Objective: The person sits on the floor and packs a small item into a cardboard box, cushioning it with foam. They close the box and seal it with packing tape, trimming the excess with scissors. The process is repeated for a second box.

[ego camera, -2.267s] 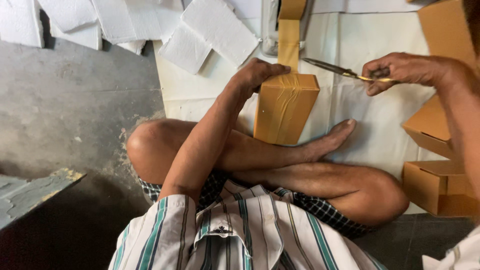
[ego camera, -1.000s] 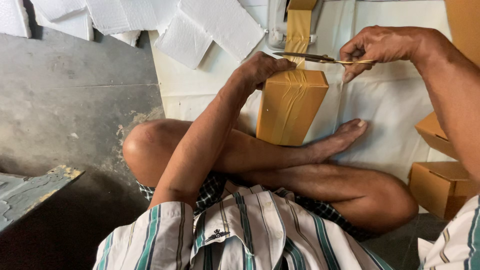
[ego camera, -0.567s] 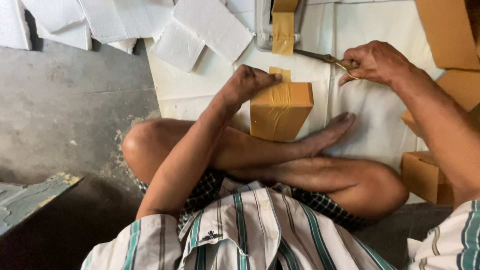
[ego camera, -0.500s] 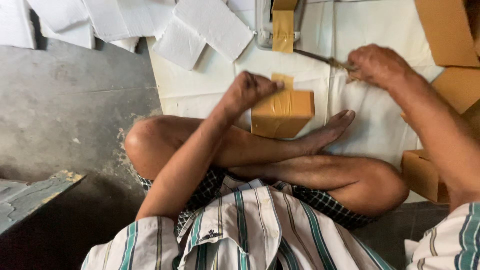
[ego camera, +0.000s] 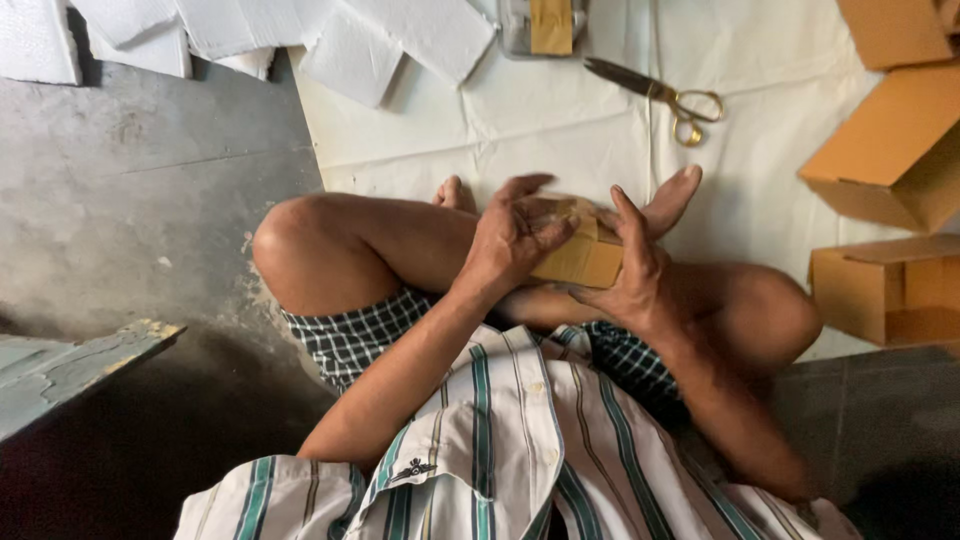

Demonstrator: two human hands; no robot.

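Both hands clasp one small taped cardboard box [ego camera: 580, 255] over the crossed legs: the left hand [ego camera: 515, 235] lies on its near side with fingers spread, the right hand [ego camera: 630, 275] presses its far side. Scissors [ego camera: 655, 90] lie apart on the white sheet [ego camera: 520, 120], beside empty cartons [ego camera: 890, 150].

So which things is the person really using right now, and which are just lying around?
In use:
- small brown taped box, held over the crossed legs
- left hand, pressed on the box's near side
- right hand, cupping its other side

Lying about:
- scissors on the white sheet
- tape dispenser
- empty cardboard boxes on the right
- white foam pieces
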